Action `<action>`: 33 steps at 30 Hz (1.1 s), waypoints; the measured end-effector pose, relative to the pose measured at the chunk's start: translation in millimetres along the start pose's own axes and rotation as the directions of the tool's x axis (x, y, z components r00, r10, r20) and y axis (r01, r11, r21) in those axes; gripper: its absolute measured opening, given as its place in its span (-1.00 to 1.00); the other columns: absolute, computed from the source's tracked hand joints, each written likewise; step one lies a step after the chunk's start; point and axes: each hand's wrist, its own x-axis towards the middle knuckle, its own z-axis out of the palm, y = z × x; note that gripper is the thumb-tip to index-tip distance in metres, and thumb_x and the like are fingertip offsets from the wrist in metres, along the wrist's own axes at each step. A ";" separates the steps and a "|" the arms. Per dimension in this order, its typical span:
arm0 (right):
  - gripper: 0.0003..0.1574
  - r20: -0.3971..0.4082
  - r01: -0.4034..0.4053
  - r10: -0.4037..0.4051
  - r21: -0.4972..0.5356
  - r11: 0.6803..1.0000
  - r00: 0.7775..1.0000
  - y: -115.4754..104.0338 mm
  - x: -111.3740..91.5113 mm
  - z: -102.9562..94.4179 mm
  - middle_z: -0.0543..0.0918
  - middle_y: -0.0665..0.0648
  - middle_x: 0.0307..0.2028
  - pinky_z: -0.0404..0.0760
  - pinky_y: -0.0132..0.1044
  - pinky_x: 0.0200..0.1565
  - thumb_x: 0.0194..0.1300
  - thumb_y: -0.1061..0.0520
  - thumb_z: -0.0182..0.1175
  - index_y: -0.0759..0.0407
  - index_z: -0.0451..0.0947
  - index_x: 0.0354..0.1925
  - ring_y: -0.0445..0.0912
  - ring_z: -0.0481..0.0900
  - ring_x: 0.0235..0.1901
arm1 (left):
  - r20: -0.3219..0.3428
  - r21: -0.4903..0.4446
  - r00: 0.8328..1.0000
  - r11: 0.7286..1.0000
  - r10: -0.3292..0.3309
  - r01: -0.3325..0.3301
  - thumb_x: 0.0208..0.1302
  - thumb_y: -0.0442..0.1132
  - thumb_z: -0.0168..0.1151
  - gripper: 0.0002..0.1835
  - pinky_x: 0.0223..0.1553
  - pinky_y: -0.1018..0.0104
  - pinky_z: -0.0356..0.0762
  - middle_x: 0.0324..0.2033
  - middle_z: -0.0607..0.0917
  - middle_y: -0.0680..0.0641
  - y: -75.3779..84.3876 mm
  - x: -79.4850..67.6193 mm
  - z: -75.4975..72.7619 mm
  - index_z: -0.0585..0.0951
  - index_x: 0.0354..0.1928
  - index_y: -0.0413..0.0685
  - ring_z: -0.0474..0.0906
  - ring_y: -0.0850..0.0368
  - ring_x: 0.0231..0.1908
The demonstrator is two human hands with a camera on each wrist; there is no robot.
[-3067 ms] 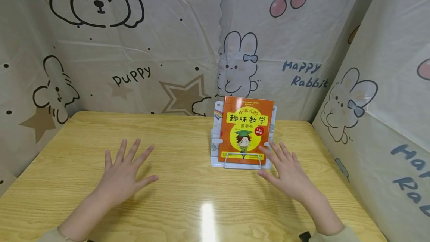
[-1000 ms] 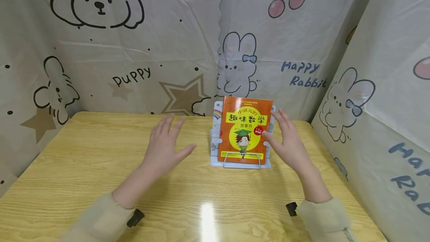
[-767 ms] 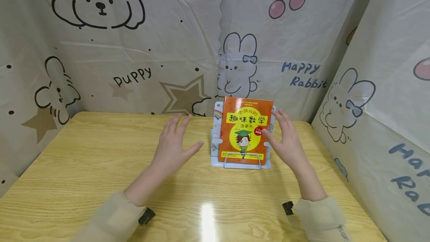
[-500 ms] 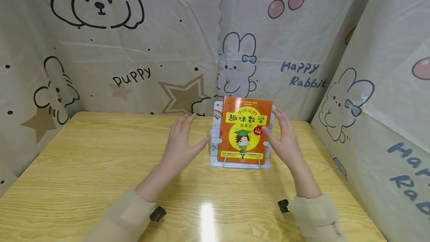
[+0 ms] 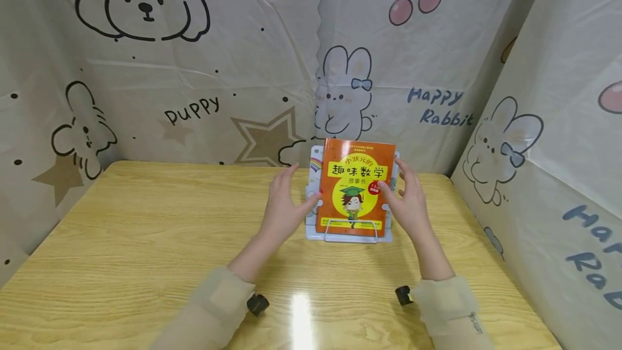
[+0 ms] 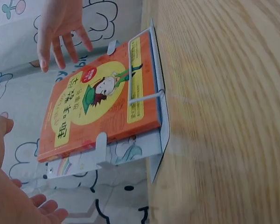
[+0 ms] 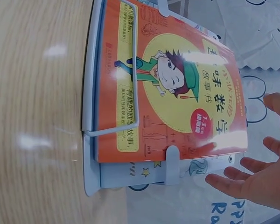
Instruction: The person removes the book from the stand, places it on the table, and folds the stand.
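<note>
An orange book with a cartoon figure in a green graduation cap leans upright on a pale bookstand. A wire bar crosses its lower cover, and small side clips sit at its edges, as the right wrist view shows. My left hand is just left of the book, its thumb near the left edge in the head view. On the other side my right hand is beside the right edge, thumb in front of the cover. In the left wrist view, gaps show between the book and both hands, whose fingers are spread and relaxed.
The stand rests on a wooden table, near its back edge. Behind and to the right hang printed cloth sheets with puppies, rabbits and cherries. Each sleeve has a small black piece at the cuff.
My left hand has moved right across the table, up to the book's left side. The right hand has risen along the book's right side and turned inward. Book and stand have stayed put.
</note>
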 end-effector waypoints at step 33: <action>-0.22 0.060 -0.309 0.303 0.199 0.930 0.951 22.1 20.7 10.3 0.44 0.22 0.07 0.49 -0.31 -0.07 0.33 -0.10 0.11 -0.04 0.09 0.42 0.04 0.42 0.01 | 0.034 -0.148 0.999 0.988 -0.039 0.044 0.16 -0.07 0.32 -0.22 0.01 0.25 0.54 0.05 0.40 -0.10 -0.9 28.6 57.8 0.19 0.36 -0.06 0.42 0.04 -0.01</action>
